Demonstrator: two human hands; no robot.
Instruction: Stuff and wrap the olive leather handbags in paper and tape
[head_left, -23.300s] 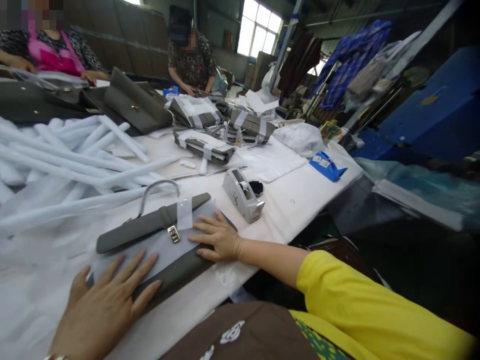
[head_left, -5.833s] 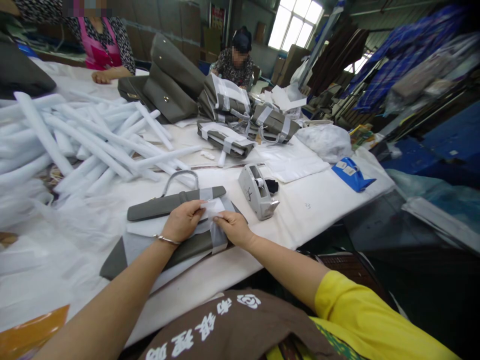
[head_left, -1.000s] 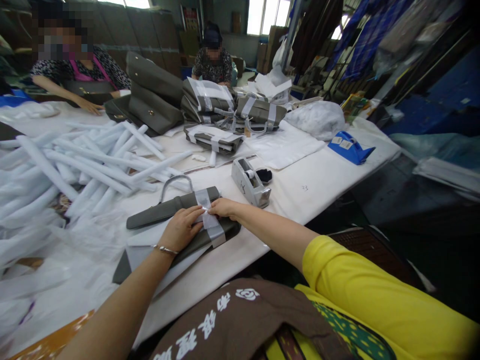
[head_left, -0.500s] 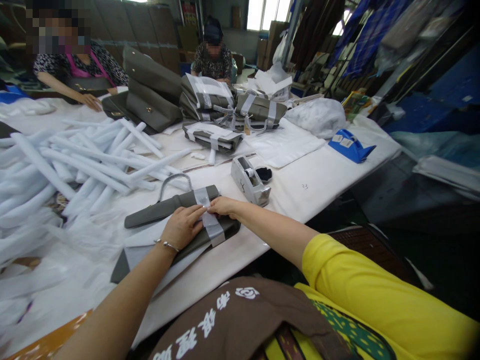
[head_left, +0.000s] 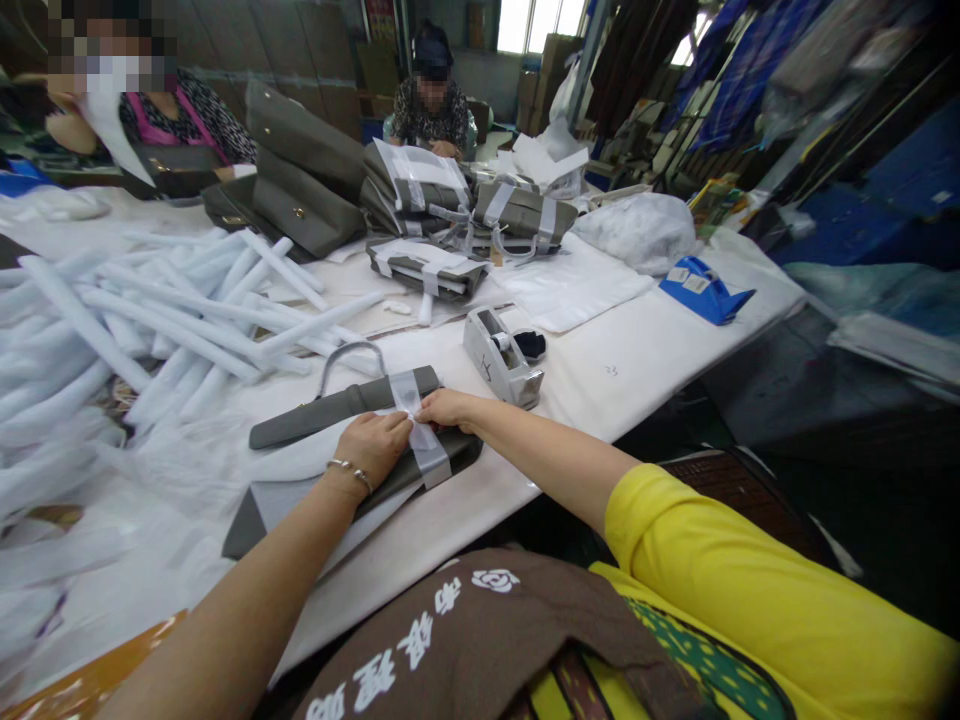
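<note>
A dark grey-green bag [head_left: 345, 405] with a raised handle lies on the table before me, with white sheeting in its middle. A pale strip [head_left: 429, 455] crosses its right part. My left hand [head_left: 377, 445] rests on the bag, fingers together, their tips at the strip's left edge. My right hand [head_left: 444, 408] is closed in a pinch at the strip, close to the left fingertips. What the pinch holds is too small to make out. A grey tape dispenser [head_left: 502, 357] stands just behind my right hand.
White foam tubes [head_left: 180, 320] are heaped at the left. More grey-green bags [head_left: 427, 180], some wrapped with strips, are piled at the back. A blue dispenser [head_left: 705, 290] stands near the right edge. Two people are beyond the table, one at far left [head_left: 202, 125], one at centre [head_left: 431, 105].
My left hand has shifted slightly and its fingers have drawn in at the strip. My right hand has hardly moved. The person at far left has raised a hand with a white sheet.
</note>
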